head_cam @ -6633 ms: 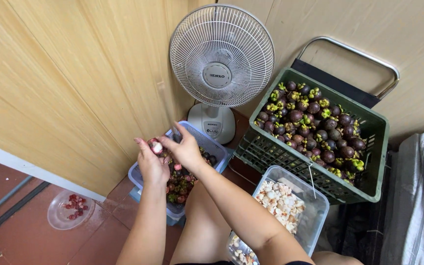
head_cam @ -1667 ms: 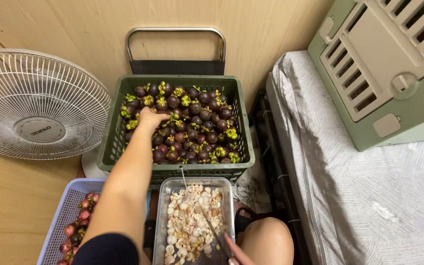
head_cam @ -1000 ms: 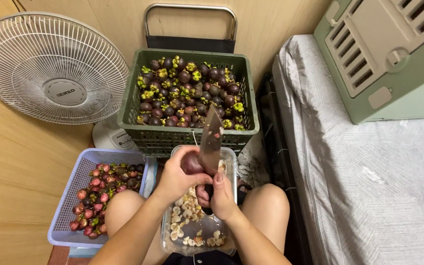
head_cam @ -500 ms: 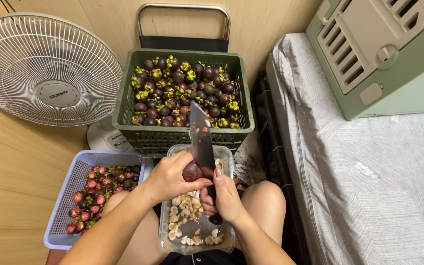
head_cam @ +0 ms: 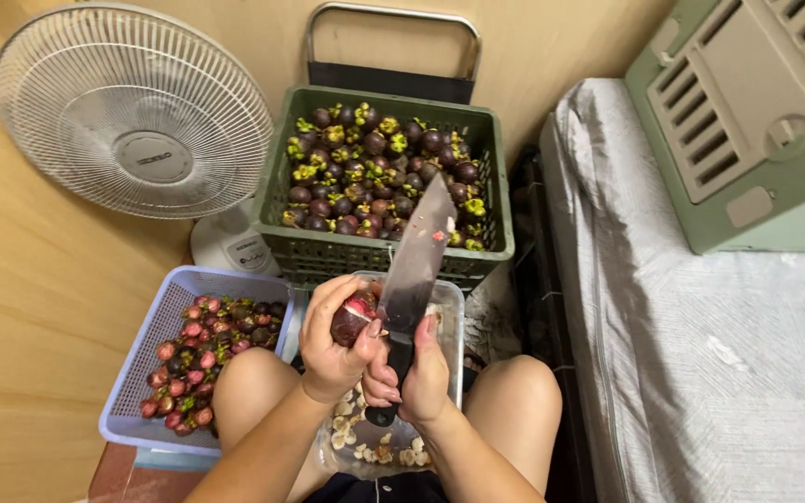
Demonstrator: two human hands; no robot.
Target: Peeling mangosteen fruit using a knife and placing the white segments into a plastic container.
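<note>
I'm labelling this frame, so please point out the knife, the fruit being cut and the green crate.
knife (head_cam: 418, 251), head view, on the flat of the blade.
fruit being cut (head_cam: 350, 321), head view, on its dark rind.
green crate (head_cam: 379, 256), head view, on the front wall.

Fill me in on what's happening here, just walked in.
A seated person is cutting into a dark purple mangosteen, held in the left hand, with a cleaver gripped in the right hand. The hands are above a clear tub of white fruit segments between the knees. A green crate of whole mangosteens stands ahead, a pale blue basket of reddish rinds sits to the person's left, and a white fan stands beside the crate.
</note>
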